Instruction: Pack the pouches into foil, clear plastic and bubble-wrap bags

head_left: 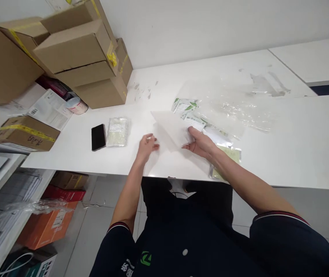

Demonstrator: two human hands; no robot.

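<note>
My right hand (200,143) grips the right edge of a thin translucent white sheet or bag (168,129), thumb on top. Just left of the sheet, my left hand (147,147) has its fingers curved and apart, with nothing between them. White-and-green packets (184,105) lie behind the sheet, partly covered by it. Under my right forearm are flat packs with a yellow-green face (233,154). A stack of clear-wrapped packs (117,132) rests left of my left hand, beside a black phone (98,137).
Clear plastic bags (239,111) spread over the back right of the white table (297,146). Cardboard boxes (74,50) are piled at the back left, near a round tub (77,105) and a small taped box (26,132). A shelf stands lower left.
</note>
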